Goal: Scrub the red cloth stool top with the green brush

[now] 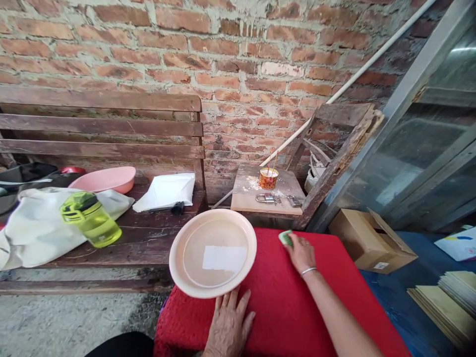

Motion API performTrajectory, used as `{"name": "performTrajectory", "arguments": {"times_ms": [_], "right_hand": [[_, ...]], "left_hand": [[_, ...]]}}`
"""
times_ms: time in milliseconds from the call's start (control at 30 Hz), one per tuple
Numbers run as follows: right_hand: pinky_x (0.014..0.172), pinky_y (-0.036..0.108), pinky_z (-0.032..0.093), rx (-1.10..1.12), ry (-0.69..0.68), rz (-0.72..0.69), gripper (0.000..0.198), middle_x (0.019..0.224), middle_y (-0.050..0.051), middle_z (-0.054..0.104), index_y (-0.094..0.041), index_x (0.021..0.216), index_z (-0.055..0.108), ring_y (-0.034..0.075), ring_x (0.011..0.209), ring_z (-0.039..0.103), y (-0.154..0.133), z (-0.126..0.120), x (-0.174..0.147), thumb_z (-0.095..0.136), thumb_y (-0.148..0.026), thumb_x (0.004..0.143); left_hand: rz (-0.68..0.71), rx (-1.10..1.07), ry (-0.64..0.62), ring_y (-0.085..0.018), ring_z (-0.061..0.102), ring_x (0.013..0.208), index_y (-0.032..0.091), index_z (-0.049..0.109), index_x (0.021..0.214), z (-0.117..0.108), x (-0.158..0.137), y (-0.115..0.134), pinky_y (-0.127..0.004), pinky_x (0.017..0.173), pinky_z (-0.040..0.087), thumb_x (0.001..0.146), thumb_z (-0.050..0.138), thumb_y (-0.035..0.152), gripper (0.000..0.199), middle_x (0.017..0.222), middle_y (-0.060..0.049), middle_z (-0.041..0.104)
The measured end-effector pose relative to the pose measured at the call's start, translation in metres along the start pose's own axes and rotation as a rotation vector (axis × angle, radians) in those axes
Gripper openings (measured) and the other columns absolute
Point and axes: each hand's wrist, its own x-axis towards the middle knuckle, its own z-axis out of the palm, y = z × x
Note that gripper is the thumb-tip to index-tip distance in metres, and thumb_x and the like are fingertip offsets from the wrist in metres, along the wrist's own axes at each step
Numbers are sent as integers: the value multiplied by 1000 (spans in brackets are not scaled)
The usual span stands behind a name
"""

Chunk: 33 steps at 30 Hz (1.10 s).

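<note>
A pale pink basin (177, 258) of water, with a bright reflection on its surface, stands at the left of the red cloth (267, 297). My left hand (229, 322) lies flat on the cloth just in front of it, fingers apart, fingertips at the near edge of the basin. Farther right, my right hand (302, 253), with a bracelet at the wrist, is closed around a small green scrubber (285, 238) held low at the cloth's far side. My fingers hide part of the scrubber, and I cannot tell whether it has bristles.
Left is a wooden bench (148, 248) with a green bottle (92, 220), a pink bowl (107, 179) and a white packet (167, 191). Behind the cloth, a wooden chair (241, 201) bears a patterned cup (268, 179) and padlocks (265, 198). A cardboard box (368, 243) sits right.
</note>
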Motion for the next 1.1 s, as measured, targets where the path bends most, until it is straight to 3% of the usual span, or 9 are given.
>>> {"name": "performTrajectory", "arguments": {"times_ms": [100, 200, 300, 467, 600, 700, 833, 967, 1100], "right_hand": [[80, 43, 43, -67, 33, 279, 48, 111, 24, 64, -13, 136, 53, 34, 101, 63, 67, -24, 13, 44, -39, 96], [76, 45, 45, -80, 65, 427, 54, 108, 29, 63, -5, 136, 50, 37, 97, 64, 91, -36, 17, 40, -41, 96], [80, 38, 45, -15, 59, 259, 50, 110, 20, 66, -13, 135, 52, 31, 99, 63, 55, -23, 18, 43, -43, 96], [90, 29, 39, 96, 14, -213, 37, 118, 4, 65, -31, 130, 57, 21, 107, 58, -52, 18, 10, 54, -41, 94], [93, 34, 35, 77, -3, -348, 36, 118, 5, 63, -34, 129, 58, 23, 108, 55, -72, 28, 10, 55, -42, 94], [90, 35, 36, 26, -1, -283, 37, 117, 8, 63, -32, 131, 57, 24, 104, 55, -33, 21, 23, 51, -44, 96], [85, 38, 39, -54, 26, -107, 41, 113, 15, 63, -23, 130, 58, 28, 101, 58, 52, 3, 48, 47, -42, 96], [83, 41, 42, -92, 44, 213, 50, 113, 20, 64, -20, 136, 53, 32, 100, 61, 138, -5, 65, 47, -45, 94], [80, 43, 44, 71, 87, 552, 56, 113, 24, 65, -20, 136, 55, 34, 100, 64, 203, -6, 60, 50, -52, 90]], "left_hand": [[-12, -14, 5, -24, 57, 117, 34, 66, 123, -3, 1, 2, -40, 102, 40, 90, 61, 40, 34, 128, -4, 64], [-19, -19, -3, -24, 57, 115, 34, 68, 121, -5, 2, 3, -40, 102, 39, 92, 58, 45, 33, 125, -4, 65], [-32, -9, 17, -23, 57, 115, 35, 69, 120, -4, 1, 4, -40, 104, 37, 92, 58, 48, 33, 124, -3, 65], [-55, -10, -37, -24, 56, 118, 35, 70, 120, 1, -4, 3, -39, 105, 39, 89, 61, 49, 35, 127, -4, 64], [-32, -1, -71, -25, 57, 118, 35, 69, 121, 2, -6, 0, -40, 103, 41, 89, 60, 43, 34, 128, -4, 64], [-31, 0, -96, -25, 58, 117, 36, 68, 122, 2, -8, -3, -40, 101, 42, 89, 60, 40, 34, 128, -4, 64], [51, 11, -150, -24, 59, 116, 37, 63, 129, 0, -11, -11, -36, 97, 44, 88, 61, 40, 41, 132, -4, 63], [70, 41, -152, -25, 58, 118, 36, 62, 131, -3, -10, -12, -37, 95, 44, 89, 60, 38, 42, 132, -5, 63], [27, 36, -142, -25, 58, 117, 35, 66, 126, -5, -7, -5, -41, 98, 43, 89, 60, 36, 37, 130, -6, 63]]}}
